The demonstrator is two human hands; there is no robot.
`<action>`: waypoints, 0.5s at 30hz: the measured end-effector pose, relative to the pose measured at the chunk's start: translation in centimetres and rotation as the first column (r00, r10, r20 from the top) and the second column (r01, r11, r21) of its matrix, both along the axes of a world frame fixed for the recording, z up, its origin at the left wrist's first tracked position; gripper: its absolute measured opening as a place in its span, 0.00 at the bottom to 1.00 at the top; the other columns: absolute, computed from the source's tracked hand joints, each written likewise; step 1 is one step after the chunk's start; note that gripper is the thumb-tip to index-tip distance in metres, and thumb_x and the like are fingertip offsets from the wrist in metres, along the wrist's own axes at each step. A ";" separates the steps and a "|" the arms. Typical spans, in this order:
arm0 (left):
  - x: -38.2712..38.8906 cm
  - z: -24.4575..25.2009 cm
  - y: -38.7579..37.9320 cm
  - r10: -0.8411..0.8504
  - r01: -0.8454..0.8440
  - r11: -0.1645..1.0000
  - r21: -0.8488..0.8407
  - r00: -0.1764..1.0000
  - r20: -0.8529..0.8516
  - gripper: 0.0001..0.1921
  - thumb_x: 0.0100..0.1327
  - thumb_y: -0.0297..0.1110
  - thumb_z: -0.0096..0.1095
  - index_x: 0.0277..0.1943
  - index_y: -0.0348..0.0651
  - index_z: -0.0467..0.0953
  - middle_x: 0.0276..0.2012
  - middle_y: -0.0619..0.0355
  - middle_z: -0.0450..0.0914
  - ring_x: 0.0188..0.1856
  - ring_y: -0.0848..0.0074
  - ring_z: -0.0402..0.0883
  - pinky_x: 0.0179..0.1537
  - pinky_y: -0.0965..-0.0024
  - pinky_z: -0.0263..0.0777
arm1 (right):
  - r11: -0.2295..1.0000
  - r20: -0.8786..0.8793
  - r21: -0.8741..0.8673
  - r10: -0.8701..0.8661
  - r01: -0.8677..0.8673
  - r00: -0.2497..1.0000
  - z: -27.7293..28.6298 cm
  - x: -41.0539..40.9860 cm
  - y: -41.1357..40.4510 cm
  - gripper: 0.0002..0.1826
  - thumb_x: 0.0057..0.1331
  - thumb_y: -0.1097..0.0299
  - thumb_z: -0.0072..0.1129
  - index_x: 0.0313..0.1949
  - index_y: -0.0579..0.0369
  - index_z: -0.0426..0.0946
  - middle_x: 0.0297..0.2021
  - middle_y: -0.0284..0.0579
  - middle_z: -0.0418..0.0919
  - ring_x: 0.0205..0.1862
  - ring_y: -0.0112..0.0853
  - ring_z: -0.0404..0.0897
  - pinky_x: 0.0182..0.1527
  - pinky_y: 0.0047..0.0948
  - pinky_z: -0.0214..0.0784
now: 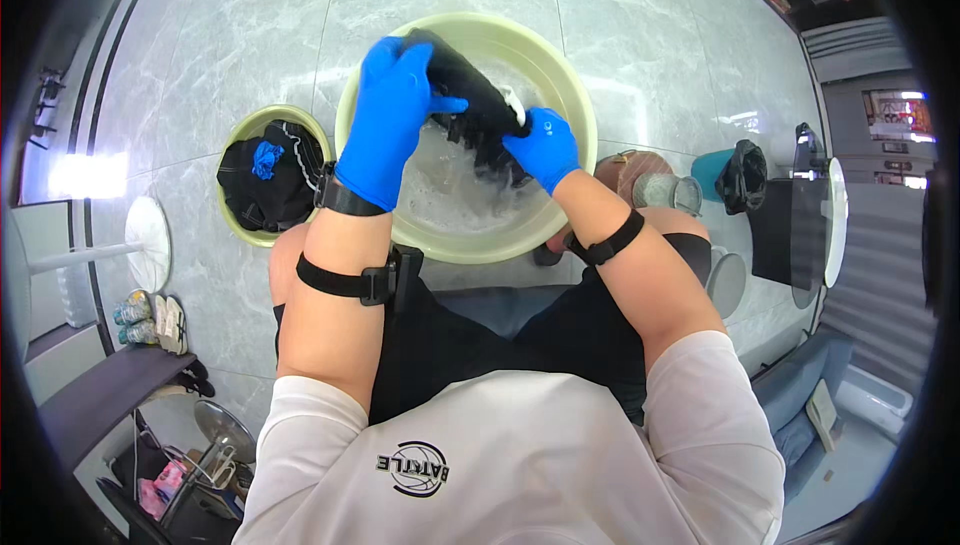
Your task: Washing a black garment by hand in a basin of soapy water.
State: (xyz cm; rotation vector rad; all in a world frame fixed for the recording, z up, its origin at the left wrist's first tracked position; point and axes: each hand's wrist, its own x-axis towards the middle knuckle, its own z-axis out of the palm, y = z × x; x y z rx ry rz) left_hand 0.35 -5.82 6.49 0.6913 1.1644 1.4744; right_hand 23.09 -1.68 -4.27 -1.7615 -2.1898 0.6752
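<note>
A pale green plastic basin (pixel 577 200) with sudsy water stands on the floor before my knees. Above the water I hold a wet black cloth garment (pixel 469 91), slanting from upper left to lower right. My left hand (pixel 394 98), in a blue rubber glove, grips its upper left end, one finger sticking out across the cloth. My right hand (pixel 546 147), gloved alike, pinches its lower right end, beside a small white part (pixel 512 103). The garment's lower folds hang down to the foamy water (pixel 450 185). Each forearm wears a black strap.
Left of the basin, a smaller green basin (pixel 324 128) holds black clothing (pixel 259 196) with a crumpled blue item (pixel 267 160) on top. At right are a teal bin (pixel 709 170) with a black bag and a round brown object (pixel 630 170). A white round stand base (pixel 148 245) is far left.
</note>
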 end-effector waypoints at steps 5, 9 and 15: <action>-1.8 0.7 -0.1 0.066 -0.067 0.998 0.020 0.996 0.057 0.21 0.74 0.34 0.54 0.63 0.30 0.64 0.46 0.44 0.76 0.42 0.61 0.84 0.37 0.55 0.88 | 0.991 -0.024 -0.104 0.077 -0.079 0.997 -0.7 1.8 2.4 0.18 0.57 0.56 0.65 0.40 0.57 0.82 0.41 0.61 0.84 0.46 0.57 0.82 0.51 0.49 0.76; -4.1 0.7 -0.5 0.168 -0.168 0.983 -0.075 0.986 -0.011 0.24 0.74 0.35 0.54 0.67 0.32 0.63 0.50 0.43 0.74 0.43 0.60 0.84 0.37 0.54 0.88 | 0.996 -0.151 0.031 0.083 -0.079 0.985 0.6 2.5 5.3 0.13 0.57 0.62 0.66 0.34 0.60 0.81 0.34 0.58 0.84 0.38 0.48 0.84 0.44 0.41 0.77; -6.2 0.7 0.7 0.388 -0.423 0.905 -0.057 0.871 -0.302 0.15 0.71 0.37 0.56 0.51 0.33 0.81 0.44 0.51 0.84 0.42 0.68 0.84 0.42 0.67 0.80 | 0.959 -0.435 0.112 0.282 -0.259 0.855 10.8 2.9 7.0 0.12 0.62 0.69 0.70 0.42 0.62 0.84 0.32 0.40 0.85 0.35 0.24 0.81 0.42 0.27 0.74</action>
